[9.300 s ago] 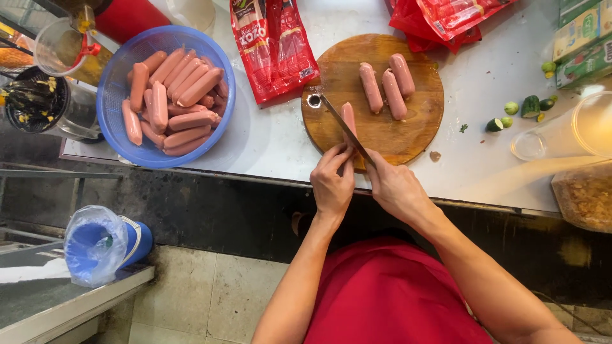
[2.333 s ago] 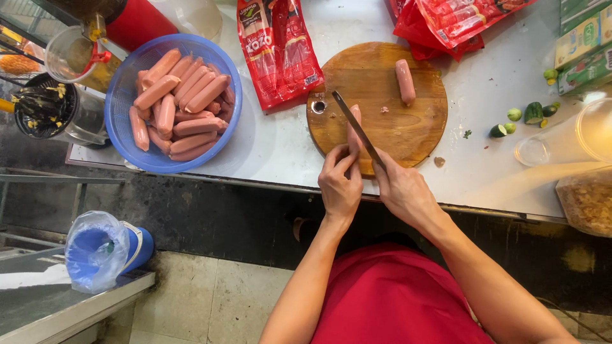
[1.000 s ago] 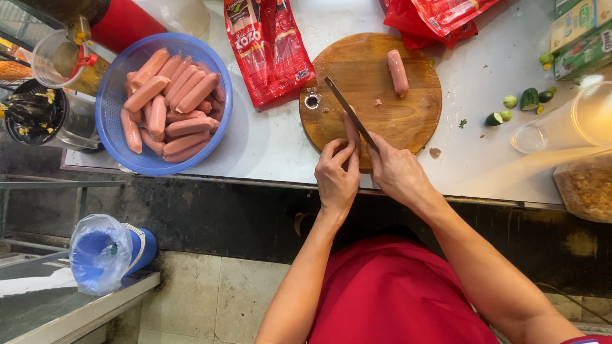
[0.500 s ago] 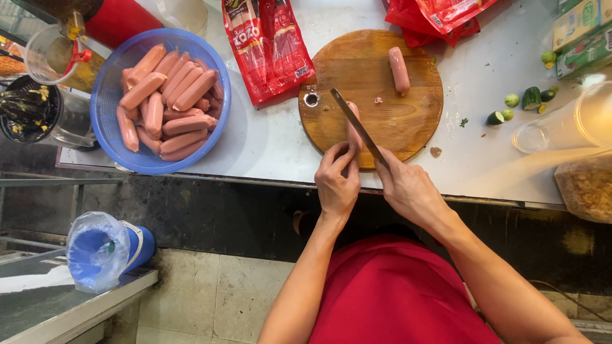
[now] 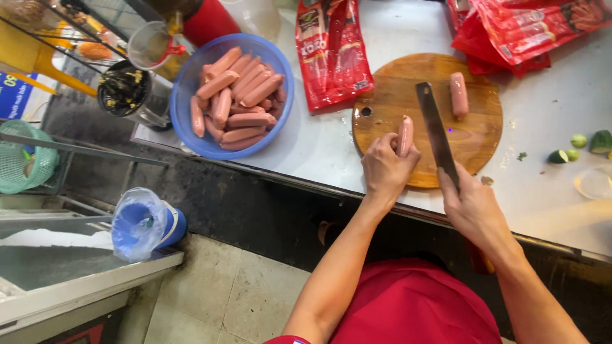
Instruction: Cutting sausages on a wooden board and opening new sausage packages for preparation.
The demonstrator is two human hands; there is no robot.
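Observation:
My left hand [image 5: 386, 167] grips a pink sausage [image 5: 405, 135] that sticks up from my fingers over the near edge of the round wooden cutting board [image 5: 395, 89]. My right hand [image 5: 468, 205] holds a long knife [image 5: 436, 130], its blade lying flat above the board just right of that sausage. One more sausage [image 5: 458, 94] lies alone on the far side of the board. A blue bowl [image 5: 191, 137] full of several peeled sausages sits to the left.
Red sausage packets [image 5: 331, 51] lie behind the board, more at the top right [image 5: 523, 28]. Cut lime pieces [image 5: 574, 146] and a clear lid [image 5: 594, 183] sit right. A dark pot [image 5: 124, 92], a jug [image 5: 150, 44] and a blue bagged bin [image 5: 143, 223] stand left.
My left hand has lifted the sausage away from the blade. Over the earlier frames the sausages on the board dropped from three to one, and the bowl got fuller.

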